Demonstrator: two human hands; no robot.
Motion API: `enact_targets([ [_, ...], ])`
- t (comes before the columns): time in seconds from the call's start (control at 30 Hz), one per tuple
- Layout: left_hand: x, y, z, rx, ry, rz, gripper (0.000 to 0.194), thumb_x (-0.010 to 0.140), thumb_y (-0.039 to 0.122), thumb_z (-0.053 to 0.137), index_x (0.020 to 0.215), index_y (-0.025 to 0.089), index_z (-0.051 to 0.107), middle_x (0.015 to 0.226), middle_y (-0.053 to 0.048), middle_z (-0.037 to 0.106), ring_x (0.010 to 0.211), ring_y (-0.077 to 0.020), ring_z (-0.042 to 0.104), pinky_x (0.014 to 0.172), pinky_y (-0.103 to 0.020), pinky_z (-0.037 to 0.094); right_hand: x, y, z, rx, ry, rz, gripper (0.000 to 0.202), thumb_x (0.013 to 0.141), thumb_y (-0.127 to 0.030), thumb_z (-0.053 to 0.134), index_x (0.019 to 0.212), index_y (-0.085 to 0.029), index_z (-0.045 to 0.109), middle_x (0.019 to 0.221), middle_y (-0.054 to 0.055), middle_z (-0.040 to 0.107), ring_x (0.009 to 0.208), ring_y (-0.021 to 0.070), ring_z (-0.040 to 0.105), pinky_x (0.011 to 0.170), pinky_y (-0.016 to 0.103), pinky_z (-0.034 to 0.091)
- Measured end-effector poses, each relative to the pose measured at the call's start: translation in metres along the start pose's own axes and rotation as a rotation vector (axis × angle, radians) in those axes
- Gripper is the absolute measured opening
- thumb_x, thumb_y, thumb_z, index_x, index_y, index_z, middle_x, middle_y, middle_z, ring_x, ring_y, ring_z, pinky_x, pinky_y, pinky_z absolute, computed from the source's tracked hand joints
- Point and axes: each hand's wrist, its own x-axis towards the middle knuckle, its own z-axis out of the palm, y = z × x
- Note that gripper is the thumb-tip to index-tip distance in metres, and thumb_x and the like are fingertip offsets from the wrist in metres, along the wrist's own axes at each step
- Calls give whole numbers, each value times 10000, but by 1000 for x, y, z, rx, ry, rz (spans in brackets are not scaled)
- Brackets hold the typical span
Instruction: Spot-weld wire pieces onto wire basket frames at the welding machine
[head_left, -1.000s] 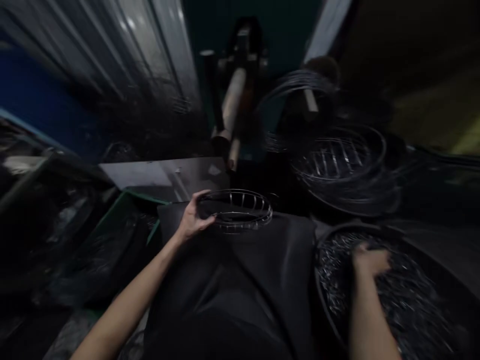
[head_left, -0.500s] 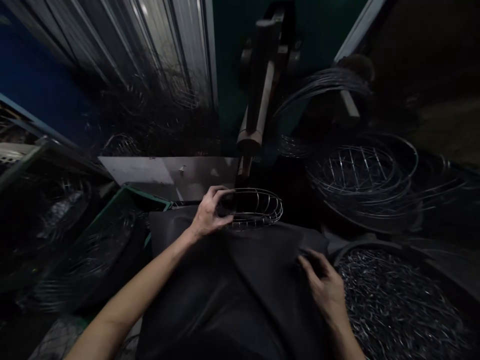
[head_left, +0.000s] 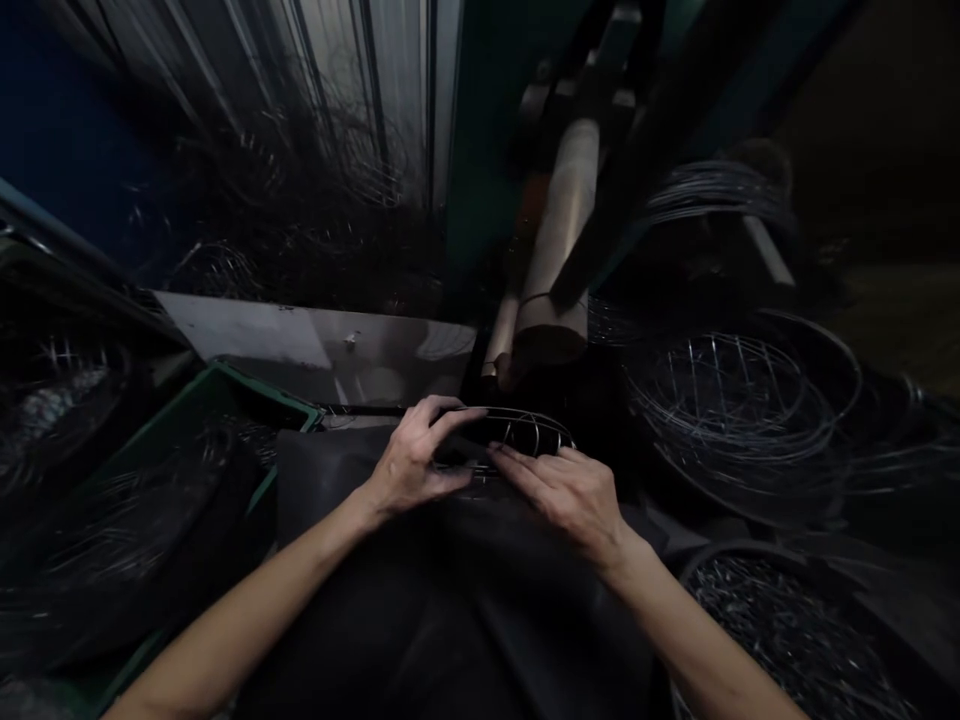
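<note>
A round wire cage, made of thin shiny rings joined by short curved wires, is tilted above the dark sheet over my lap. My left hand grips its left side, thumb below and fingers on the upper ring. From the right, my right hand closes on the cage's near right side, its fingers reaching over the wires. Both hands cover much of the cage. Whether the right fingers also hold a small part is hidden. A dark apron-like cover lies beneath both hands.
A machine with a thick metal cylinder stands just beyond the cage. Left are a pale metal panel and a green crate. Right are wire rings and a tub of short metal pieces.
My right hand has moved up and left from over the dark cover to the cage. The left hand keeps its hold. The view has shifted, with the machine now nearer.
</note>
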Motion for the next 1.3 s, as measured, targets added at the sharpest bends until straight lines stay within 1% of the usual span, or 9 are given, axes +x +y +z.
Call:
enact_targets([
  [0.13,-4,4,0,-28,0,-10,572,686,194,639,1236,225,484,1165,-79,494,1071,-222,523,925,-363,454,2,6,-7,66,49,-106,270,885,-153,456,1067,-175,654,997,24,709,650,66,608,579,235,374],
  [0.23,-4,8,1,-45,14,-40,557,693,197,634,1232,222,497,1169,-82,494,1079,-227,521,926,-366,460,3,10,-12,111,49,-66,255,900,-250,463,1054,-176,653,942,21,720,629,69,599,571,238,355],
  [0.37,0,11,1,-58,21,-57,548,689,199,645,1220,224,511,1142,-75,505,1054,-226,533,929,-375,460,-1,14,-11,103,-25,-10,285,880,-320,527,1112,-182,618,1017,12,703,685,88,610,600,254,352],
  [0.53,5,13,2,-52,39,-47,536,686,198,655,1203,211,513,1116,-77,510,1039,-220,535,903,-365,466,-4,15,-6,77,22,-21,199,887,-241,514,1010,-165,651,944,20,716,687,89,608,618,262,347],
  [0.67,4,13,6,-35,27,-75,537,706,220,655,1219,208,496,1133,-85,506,1056,-231,522,899,-384,459,-9,15,0,-28,-10,-25,267,880,-187,522,1131,-193,612,1091,0,678,693,67,596,615,264,343],
  [0.8,2,13,13,35,43,-125,538,717,217,652,1229,225,485,1148,-80,500,1060,-237,513,916,-411,441,-13,6,11,-203,25,39,332,848,-141,547,1175,-176,591,1183,13,628,665,67,584,615,275,347],
  [0.97,0,12,19,100,81,-129,578,702,202,676,1240,239,468,1151,-72,488,1066,-228,504,916,-398,438,-9,-7,16,-294,84,136,310,843,-99,517,1126,-155,630,1148,39,639,656,75,598,627,265,365],
  [1.17,0,5,18,13,20,-144,598,693,183,673,1246,268,460,1141,-55,482,1049,-211,508,893,-367,451,-13,-10,15,-312,141,44,336,853,-88,518,1172,-145,604,1219,68,580,622,67,559,595,273,358],
  [1.3,-3,-1,17,-33,10,-103,591,703,201,669,1254,249,462,1151,-68,480,1080,-223,494,908,-373,444,-16,-10,15,-275,176,-25,361,879,-82,454,1224,-112,559,1227,97,568,605,73,546,572,289,346],
])
